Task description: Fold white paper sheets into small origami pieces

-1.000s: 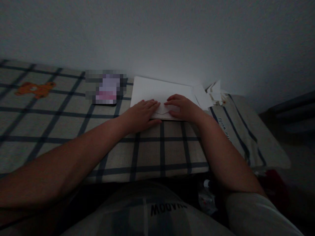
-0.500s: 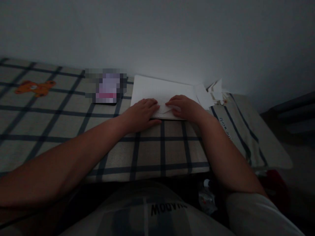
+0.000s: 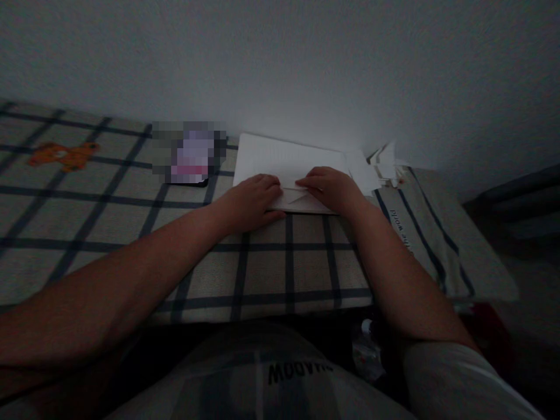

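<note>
A white pad of paper (image 3: pixel 258 153) lies on the checked cloth against the wall. On its near part is a smaller folded piece of paper (image 3: pixel 292 196), partly covered by both hands. My left hand (image 3: pixel 256 201) rests flat over the left side of the papers, fingers stretched out and thumb apart along the near edge. At the right of the folded paper, my right hand (image 3: pixel 330 188) has its fingers drawn together, pinching it. The dim light blurs the paper's exact folds.
A phone with a blurred screen (image 3: pixel 190 154) stands left of the pad. Farther left lies an orange bear-shaped item (image 3: pixel 64 156). White paper pieces (image 3: pixel 385 163) are piled at the right, near the table's end. A plastic bottle (image 3: pixel 367 353) is below the table edge.
My right hand's fingers have drawn closer together and shifted slightly on the folded paper, whose top edge now looks straighter. My left hand has barely moved.
</note>
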